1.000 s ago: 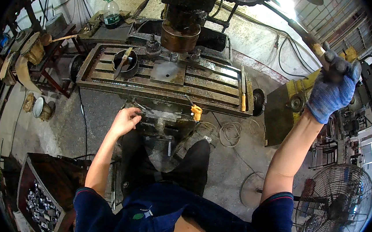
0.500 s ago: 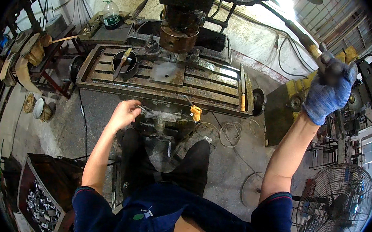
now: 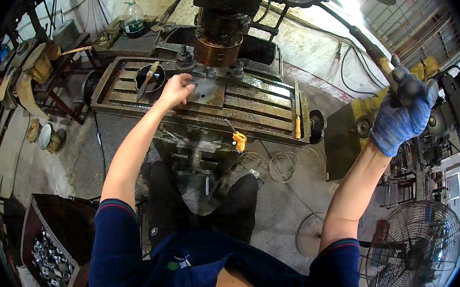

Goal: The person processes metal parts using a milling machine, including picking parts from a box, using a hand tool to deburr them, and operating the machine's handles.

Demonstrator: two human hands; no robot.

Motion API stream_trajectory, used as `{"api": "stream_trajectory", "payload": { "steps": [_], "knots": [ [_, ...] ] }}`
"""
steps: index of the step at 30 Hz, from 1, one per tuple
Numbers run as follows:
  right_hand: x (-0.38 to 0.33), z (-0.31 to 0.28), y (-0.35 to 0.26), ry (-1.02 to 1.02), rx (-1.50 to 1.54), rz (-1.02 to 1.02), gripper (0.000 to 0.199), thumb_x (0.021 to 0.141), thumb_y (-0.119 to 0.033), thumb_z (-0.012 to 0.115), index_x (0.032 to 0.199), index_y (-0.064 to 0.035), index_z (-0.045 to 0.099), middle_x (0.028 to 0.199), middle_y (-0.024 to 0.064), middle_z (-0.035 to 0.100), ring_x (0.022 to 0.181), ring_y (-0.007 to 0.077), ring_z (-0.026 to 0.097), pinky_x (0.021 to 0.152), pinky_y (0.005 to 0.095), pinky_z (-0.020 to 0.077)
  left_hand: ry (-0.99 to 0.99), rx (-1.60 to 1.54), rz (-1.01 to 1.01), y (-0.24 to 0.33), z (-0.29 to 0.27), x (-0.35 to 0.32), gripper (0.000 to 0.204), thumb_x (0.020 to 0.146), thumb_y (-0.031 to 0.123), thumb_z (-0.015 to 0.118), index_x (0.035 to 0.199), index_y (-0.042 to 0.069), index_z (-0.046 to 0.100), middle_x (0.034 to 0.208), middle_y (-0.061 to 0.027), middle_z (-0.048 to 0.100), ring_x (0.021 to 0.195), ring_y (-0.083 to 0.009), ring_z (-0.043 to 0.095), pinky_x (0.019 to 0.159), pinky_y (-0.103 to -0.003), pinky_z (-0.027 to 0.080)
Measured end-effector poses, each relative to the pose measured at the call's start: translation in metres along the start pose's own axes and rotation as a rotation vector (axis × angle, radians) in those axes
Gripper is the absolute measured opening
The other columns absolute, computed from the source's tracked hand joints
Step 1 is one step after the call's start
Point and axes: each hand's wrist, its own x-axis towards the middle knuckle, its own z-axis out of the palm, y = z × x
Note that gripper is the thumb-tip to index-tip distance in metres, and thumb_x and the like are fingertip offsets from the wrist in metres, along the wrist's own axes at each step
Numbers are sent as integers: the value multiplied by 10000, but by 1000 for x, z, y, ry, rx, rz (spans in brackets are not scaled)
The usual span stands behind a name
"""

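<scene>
- The bare left hand [image 3: 175,90] lay on the slotted counter [image 3: 260,109] of the drill press, fingers loosely curled on the edge of a flat grey metal plate [image 3: 206,90].
- The plate lay flat under the rusty spindle housing [image 3: 217,47]; its long axis was hard to judge.
- The right hand [image 3: 402,112], in a blue glove, was clenched round the feed lever [image 3: 371,46], which ran from upper left down to the right. The glove hid the lever's end.
</scene>
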Motion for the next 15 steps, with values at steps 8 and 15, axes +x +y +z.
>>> {"api": "stream_trajectory", "payload": {
  "steps": [8, 15],
  "knots": [
    [-9, 23, -29, 1, 533, 182, 336, 894, -272, 446, 678, -34, 542, 658, 112, 551, 728, 260, 573, 847, 389, 420, -8, 173, -12, 18, 8, 35, 416, 784, 95, 584, 1153, -67, 482, 622, -113, 622, 393, -170, 560, 437, -300, 458],
    [-16, 18, -24, -11, 560, 205, 402, 902, -299, 419, 617, -41, 539, 621, 109, 530, 710, 279, 556, 858, 412, 390, -15, 189, -66, 19, 18, 48, 375, 769, 104, 604, 1109, -26, 511, 595, -106, 608, 373, -163, 541, 411, -300, 448]
  ]
}}
